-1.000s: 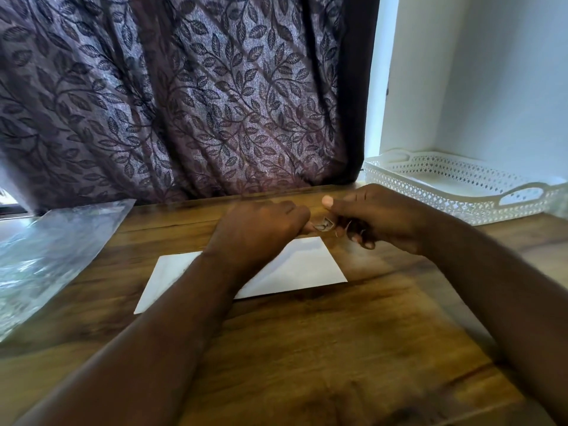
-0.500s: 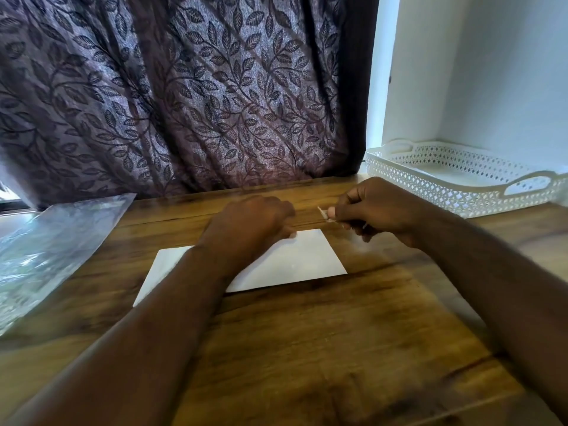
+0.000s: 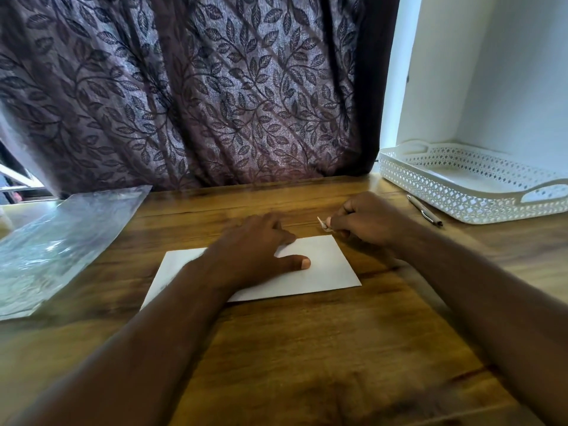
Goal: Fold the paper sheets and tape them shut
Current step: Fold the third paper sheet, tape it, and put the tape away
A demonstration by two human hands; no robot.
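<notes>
Head view, left hand: our left hand [image 3: 255,250] lies palm down on the folded paper [image 3: 325,265], fingers loosely spread and the thumb stretched flat across the white face. It grips nothing. We judge it is there to pin the fold down so the sheet cannot spring open or slide.
Head view, right hand: our right hand [image 3: 365,222] is curled, with fingertips and thumb pinching a small tape piece [image 3: 323,224]. It is just beyond the paper's far right corner and apart from the sheet, in our judgement ready to bring the tape onto the flap.
Head view, folded paper: it lies flat on the table [image 3: 307,348], midway between the left and right edges and nearer the far edge than the near one. It is a plain white rectangle with crisp corners. Our arm hides its left part, and we see no tape on the visible face.
Head view, tape piece: pale, tiny and slightly crumpled. We cannot tell which side is sticky.
Head view, surroundings: a white perforated tray [image 3: 461,192] sits at the far right corner, with a pen [image 3: 425,210] just beside its near wall. A clear plastic sheet [image 3: 61,241] lies along the left edge.
</notes>
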